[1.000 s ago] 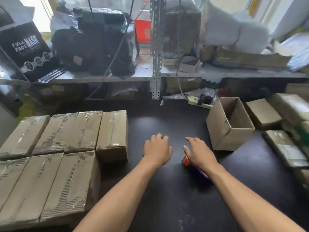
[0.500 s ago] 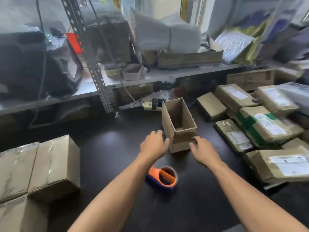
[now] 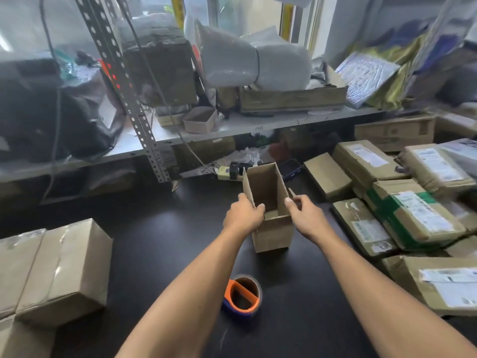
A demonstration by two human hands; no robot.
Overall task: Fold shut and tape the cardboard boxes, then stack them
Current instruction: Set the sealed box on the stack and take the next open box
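A small open cardboard box (image 3: pixel 274 235) stands upright on the black table (image 3: pixel 165 244), its long flaps sticking up. My left hand (image 3: pixel 242 213) grips the left flap, thumb inside. My right hand (image 3: pixel 304 214) pinches the right flap at its near edge. A tape roll on an orange and blue dispenser (image 3: pixel 242 295) lies on the table nearer to me, between my forearms. Several taped boxes (image 3: pixel 59 270) sit in a group at the left.
Labelled, wrapped parcels (image 3: pixel 413 215) are piled at the right edge of the table. A metal shelf (image 3: pixel 258 125) with clutter runs behind, its perforated post (image 3: pixel 152 156) left of the open box. A power strip (image 3: pixel 227 171) lies under the shelf.
My view swung right. Both hands left the table near the tape roll, reached the open box, and now hold its flaps; the box has come closer to me.
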